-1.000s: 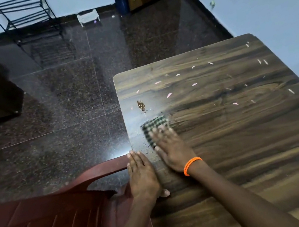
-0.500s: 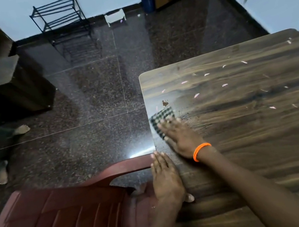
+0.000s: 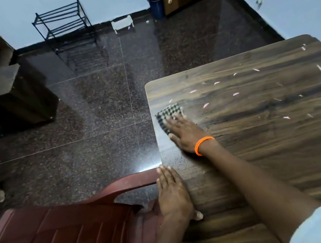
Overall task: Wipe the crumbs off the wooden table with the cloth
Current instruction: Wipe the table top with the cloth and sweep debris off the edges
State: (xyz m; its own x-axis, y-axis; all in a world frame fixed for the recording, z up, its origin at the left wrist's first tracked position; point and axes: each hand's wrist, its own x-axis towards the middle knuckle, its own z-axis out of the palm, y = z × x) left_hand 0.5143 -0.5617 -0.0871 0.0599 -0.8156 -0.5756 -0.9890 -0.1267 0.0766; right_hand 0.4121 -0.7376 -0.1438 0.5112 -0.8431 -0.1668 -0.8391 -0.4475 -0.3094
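Your checked cloth (image 3: 168, 114) lies flat on the wooden table (image 3: 266, 145), right by the table's left edge and near its far left corner. It is folded into a small patch. Its long side runs from the far right down toward you and to the left, a bit slanted; the rest is hidden under your fingers.

Your right hand (image 3: 185, 132) lies flat on the near part of the cloth, fingers stretched out and pointing away from you and a little left. It presses the cloth down with an open palm; it does not pinch it. An orange band (image 3: 203, 144) sits on that wrist.

Your left hand (image 3: 174, 196) rests flat on the table's left edge, closer to you, fingers straight and together. It holds nothing.

Small pale crumbs (image 3: 236, 93) lie spread over the far part of the table, to the right of the cloth and apart from it.

A dark red plastic chair (image 3: 58, 242) stands just beside the table on the left, its arm near your left fingertips. Past it is a shiny dark floor (image 3: 99, 110).
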